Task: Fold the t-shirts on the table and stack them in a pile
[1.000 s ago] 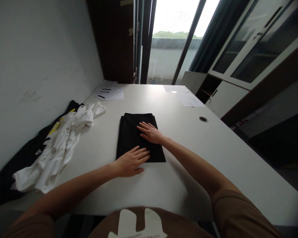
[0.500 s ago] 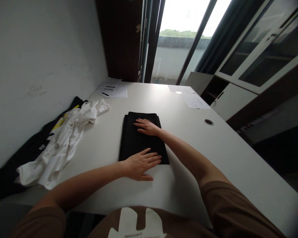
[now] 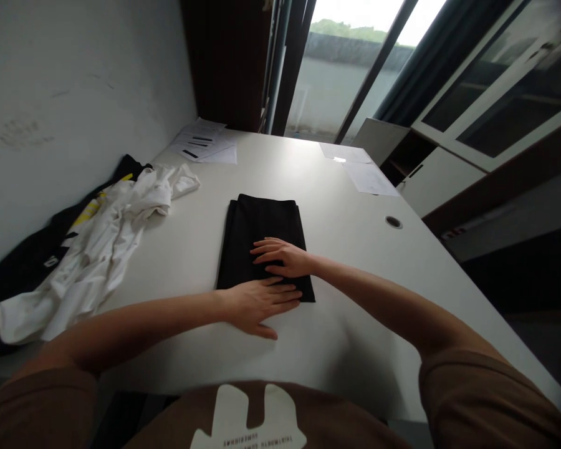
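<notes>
A folded black garment (image 3: 266,218), its exact kind not clear, lies flat on the white table (image 3: 350,262) in front of me. My left hand (image 3: 257,304) rests across its near edge, fingers stretched out to the right and the thumb over the bare tabletop. Just beyond it, my right hand (image 3: 284,257) lies palm down on the middle of the black cloth, fingers spread and pointing left. Neither hand grips anything. The parts of the cloth under both palms are hidden.
To the left, a crumpled white garment (image 3: 116,243) lies over a black one with yellow marks (image 3: 37,249), along the wall. Printed papers (image 3: 206,143) lie at the far left corner, more sheets (image 3: 367,178) at the far right. A round cable hole (image 3: 393,222) sits near the right edge.
My right hand has slid toward me over the black garment, close to my left hand. My left hand stays at the near edge. The whole view has shifted slightly.
</notes>
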Demonstrator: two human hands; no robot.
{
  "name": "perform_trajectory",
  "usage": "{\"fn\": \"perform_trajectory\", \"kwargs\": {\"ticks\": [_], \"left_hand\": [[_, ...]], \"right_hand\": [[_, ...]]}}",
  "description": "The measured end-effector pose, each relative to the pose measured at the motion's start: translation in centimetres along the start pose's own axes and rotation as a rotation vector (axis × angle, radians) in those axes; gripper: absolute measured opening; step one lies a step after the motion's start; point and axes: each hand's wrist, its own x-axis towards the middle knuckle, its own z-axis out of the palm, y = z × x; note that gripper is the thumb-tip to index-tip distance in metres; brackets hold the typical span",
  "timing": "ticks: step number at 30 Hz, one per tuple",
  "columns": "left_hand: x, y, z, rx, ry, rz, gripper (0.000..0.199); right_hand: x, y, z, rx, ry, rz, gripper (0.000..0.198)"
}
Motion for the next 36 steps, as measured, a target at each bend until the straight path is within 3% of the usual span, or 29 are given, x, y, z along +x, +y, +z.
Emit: {"fn": "perform_trajectory", "kwargs": {"ticks": [4,9,20,23,26,33,36], "left_hand": [[1.1,-1.6,-0.6,-0.029,-0.006,0.124,0.081],[2.7,-2.9,-1.1,-0.020,0.001,0.203,0.078],[2.9,-3.2,-1.0,0.016,-0.014,0.167,0.075],[2.9,-3.1,-0.9,0.032,0.013,0.184,0.076],[2.8,-3.0,-0.7,0.028,0.024,0.216,0.073],[2.8,-2.0,-0.4,0.022,0.037,0.280,0.074],[2.8,-1.7,-0.2,-0.007,0.051,0.272,0.077]], "right_hand": [[0.5,0.3,0.5,0.012,0.041,-0.112,0.038],[2.9,3.8,0.0,-0.085,0.128,-0.252,0.042],[8.8,15.5,-4.0,-0.208,0.202,-0.102,0.043],[9.2,16.7,-4.8,-0.226,0.237,-0.046,0.045],[8.2,14.5,-4.8,-0.226,0.257,-0.096,0.044],[2.7,2.7,-0.7,-0.095,0.054,-0.471,0.035],[2.0,1.2,0.5,-0.096,0.012,-0.549,0.031]]}}
